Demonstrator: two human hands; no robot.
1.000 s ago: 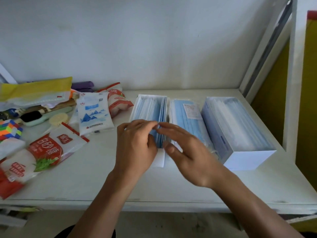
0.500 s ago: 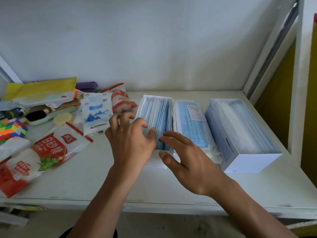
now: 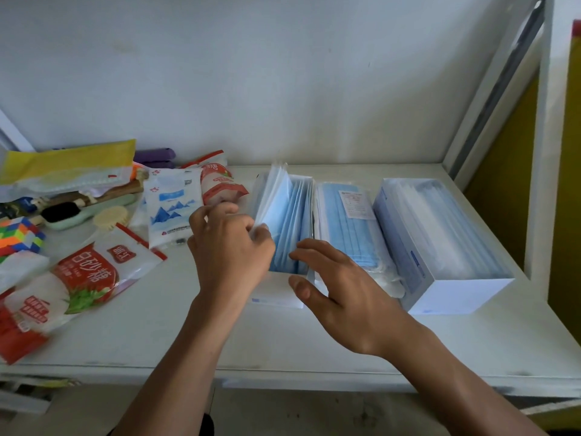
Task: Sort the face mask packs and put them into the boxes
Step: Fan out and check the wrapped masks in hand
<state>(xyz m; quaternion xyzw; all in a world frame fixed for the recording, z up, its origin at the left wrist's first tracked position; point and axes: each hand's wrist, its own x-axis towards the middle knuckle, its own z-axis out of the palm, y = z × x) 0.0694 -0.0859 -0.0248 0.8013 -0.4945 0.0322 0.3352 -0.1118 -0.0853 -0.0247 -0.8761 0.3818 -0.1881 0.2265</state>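
Observation:
An open white box [image 3: 276, 298] in the middle of the shelf holds several blue face mask packs [image 3: 290, 228] standing on edge. My left hand [image 3: 229, 247] grips the leftmost packs [image 3: 276, 196] and tilts them up and to the left. My right hand [image 3: 339, 287] hovers with spread fingers at the box's near right corner, fingertips at the packs' edges. A sealed bag of blue masks [image 3: 349, 225] lies flat to the right of that box. Further right stands a larger white box [image 3: 456, 291] filled with clear-wrapped packs.
The left of the shelf [image 3: 314, 347] is cluttered: sugar bags with red print [image 3: 85, 278], a white pouch with blue mountains [image 3: 171, 209], a yellow bag [image 3: 69, 158], a brush [image 3: 75, 212] and a colourful cube [image 3: 19, 237]. A wall is behind, a white frame post [image 3: 540, 152] at right.
My left hand moved left and took hold of the leftmost packs, lifting them so they fan out above the box. My right hand stayed at the box's near right corner.

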